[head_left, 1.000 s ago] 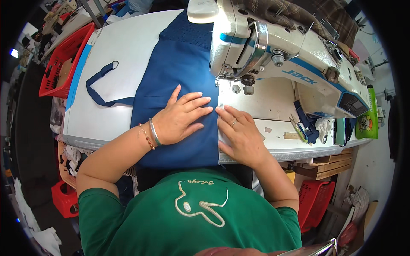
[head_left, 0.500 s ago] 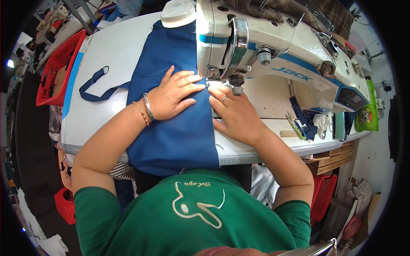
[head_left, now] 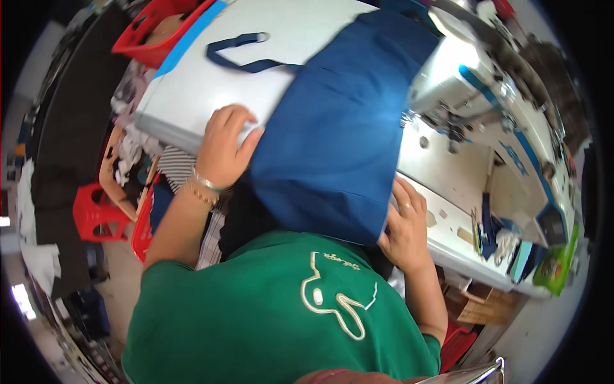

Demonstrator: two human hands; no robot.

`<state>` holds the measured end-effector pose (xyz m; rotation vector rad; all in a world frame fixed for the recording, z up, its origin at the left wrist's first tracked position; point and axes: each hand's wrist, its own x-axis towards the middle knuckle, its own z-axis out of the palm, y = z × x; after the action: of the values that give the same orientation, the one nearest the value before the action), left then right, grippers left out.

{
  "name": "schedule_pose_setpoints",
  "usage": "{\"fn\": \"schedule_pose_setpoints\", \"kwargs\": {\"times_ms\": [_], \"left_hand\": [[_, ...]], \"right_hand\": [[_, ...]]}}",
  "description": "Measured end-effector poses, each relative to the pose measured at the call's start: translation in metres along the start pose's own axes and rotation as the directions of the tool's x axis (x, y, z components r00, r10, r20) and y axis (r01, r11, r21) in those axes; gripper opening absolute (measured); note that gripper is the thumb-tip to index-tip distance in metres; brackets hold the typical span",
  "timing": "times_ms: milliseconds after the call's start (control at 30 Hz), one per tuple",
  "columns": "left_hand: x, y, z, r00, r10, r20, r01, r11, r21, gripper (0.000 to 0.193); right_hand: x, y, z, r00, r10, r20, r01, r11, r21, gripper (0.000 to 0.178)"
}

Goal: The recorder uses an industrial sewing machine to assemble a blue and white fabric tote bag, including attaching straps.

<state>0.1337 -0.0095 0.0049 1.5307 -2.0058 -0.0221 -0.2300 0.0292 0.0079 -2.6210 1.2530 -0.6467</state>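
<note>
Head view: blue fabric draped over table edge, gripped at left by left hand, apparently pinched by right hand. Slippage off the table risked if grip is loosened.

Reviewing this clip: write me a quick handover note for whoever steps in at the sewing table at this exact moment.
Left hand: on the left edge of the blue fabric, fingers curled at the table edge.
Right hand: at the fabric's lower right corner, by the table's front edge.
Fabric: draped over the table, its upper right edge beside the sewing machine; its blue strap lies flat on the table.
Stitched seams: cannot tell.
</note>
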Motion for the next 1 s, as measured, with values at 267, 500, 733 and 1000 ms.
{"fn": "schedule_pose_setpoints", "kwargs": {"times_ms": [267,500,733,1000], "left_hand": [[-0.148,-0.011,0.039,0.880,-0.465,-0.098,0.409,0.846,-0.341,0.039],[-0.145,-0.036,0.041,0.914,-0.367,0.170,0.389,0.678,-0.623,0.019],[-0.087,-0.043,-0.040,0.972,-0.224,0.071,0.226,0.812,-0.537,0.019],[-0.043,-0.034,-0.067,0.986,0.006,0.164,0.032,0.973,-0.229,0.023]], "right_hand": [[-0.015,-0.006,0.016,0.999,-0.048,-0.022,0.045,0.991,-0.128,0.039],[-0.024,-0.011,0.021,1.000,0.000,0.030,0.007,0.971,-0.241,0.045],[-0.023,-0.022,0.023,0.993,0.114,-0.031,-0.117,0.971,-0.207,0.047],[-0.019,-0.030,0.022,0.999,0.024,0.026,-0.018,0.976,-0.218,0.048]]}}
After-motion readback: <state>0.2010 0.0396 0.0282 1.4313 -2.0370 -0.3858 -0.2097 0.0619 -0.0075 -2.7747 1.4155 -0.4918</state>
